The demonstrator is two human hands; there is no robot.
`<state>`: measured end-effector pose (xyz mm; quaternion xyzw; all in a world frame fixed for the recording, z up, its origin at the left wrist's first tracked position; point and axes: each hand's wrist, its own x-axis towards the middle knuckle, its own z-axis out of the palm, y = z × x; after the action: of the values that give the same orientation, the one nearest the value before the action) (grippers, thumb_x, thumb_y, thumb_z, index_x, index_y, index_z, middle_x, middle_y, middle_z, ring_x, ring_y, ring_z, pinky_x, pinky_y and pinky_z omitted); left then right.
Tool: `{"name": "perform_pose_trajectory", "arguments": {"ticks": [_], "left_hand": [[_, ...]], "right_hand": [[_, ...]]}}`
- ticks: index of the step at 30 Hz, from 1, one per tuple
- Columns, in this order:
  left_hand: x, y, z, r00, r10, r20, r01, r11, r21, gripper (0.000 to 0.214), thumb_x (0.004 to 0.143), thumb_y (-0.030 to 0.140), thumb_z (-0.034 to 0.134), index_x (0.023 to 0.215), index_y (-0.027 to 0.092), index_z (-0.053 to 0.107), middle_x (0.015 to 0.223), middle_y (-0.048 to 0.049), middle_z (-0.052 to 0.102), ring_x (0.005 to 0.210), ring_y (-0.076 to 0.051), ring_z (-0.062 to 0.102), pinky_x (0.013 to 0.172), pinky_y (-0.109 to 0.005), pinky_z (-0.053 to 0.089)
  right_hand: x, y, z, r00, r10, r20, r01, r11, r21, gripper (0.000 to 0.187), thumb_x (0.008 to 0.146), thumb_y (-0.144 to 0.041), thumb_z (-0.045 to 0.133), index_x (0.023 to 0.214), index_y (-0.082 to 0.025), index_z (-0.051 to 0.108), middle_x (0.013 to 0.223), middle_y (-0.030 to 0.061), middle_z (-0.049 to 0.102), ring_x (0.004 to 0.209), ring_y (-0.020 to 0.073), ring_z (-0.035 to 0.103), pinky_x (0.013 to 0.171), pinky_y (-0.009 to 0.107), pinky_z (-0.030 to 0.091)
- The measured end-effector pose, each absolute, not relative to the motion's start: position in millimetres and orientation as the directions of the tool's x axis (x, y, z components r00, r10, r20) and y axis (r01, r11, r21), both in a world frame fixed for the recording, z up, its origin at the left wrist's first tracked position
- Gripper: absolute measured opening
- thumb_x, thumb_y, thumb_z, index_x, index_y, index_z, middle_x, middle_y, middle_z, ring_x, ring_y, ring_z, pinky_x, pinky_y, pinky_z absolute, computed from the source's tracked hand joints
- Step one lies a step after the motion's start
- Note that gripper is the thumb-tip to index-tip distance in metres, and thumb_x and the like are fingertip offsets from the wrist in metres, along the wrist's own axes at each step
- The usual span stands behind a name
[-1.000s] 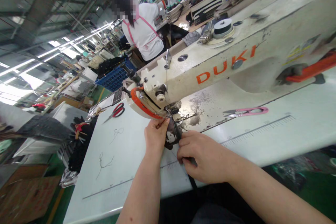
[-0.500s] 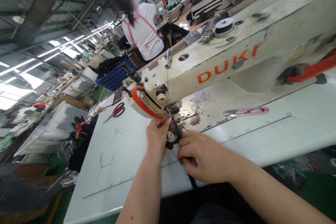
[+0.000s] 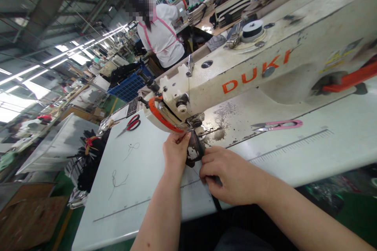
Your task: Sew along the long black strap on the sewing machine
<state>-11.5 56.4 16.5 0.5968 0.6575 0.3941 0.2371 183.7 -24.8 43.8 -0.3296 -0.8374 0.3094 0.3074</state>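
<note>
A cream sewing machine (image 3: 250, 66) with orange lettering stands on a pale green table (image 3: 141, 180). A black strap piece (image 3: 194, 150) lies under its presser foot. My left hand (image 3: 174, 152) presses on the left side of the piece, fingertips right by the needle. My right hand (image 3: 228, 174) is closed on the black strap, which trails off the table's near edge.
Red-handled scissors (image 3: 131, 124) lie at the table's far left, pink thread snips (image 3: 278, 125) to the right of the needle. Loose threads (image 3: 118, 182) lie on the table. A bundle of black pieces (image 3: 88, 157) sits left of the table. A person in white (image 3: 161, 33) stands beyond.
Both hands stay at the needle with the strap piece; only the view has shifted slightly.
</note>
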Motion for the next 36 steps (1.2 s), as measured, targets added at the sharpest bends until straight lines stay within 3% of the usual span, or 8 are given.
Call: {"name": "perform_pose_trajectory", "arguments": {"ticks": [36], "left_hand": [[-7.6, 55.1, 19.9, -0.131, 0.975, 0.180, 0.630, -0.058, 0.774, 0.023, 0.079, 0.040, 0.077, 0.084, 0.018, 0.081, 0.080, -0.0049, 0.076, 0.072, -0.019, 0.069, 0.066, -0.028, 0.050]], "right_hand": [[184.1, -23.9, 45.8, -0.604, 0.733, 0.313, 0.357, 0.599, -0.717, 0.018, 0.074, -0.006, 0.061, 0.074, -0.017, 0.075, 0.076, 0.0043, 0.072, 0.080, 0.0200, 0.062, 0.085, 0.033, 0.048]]}}
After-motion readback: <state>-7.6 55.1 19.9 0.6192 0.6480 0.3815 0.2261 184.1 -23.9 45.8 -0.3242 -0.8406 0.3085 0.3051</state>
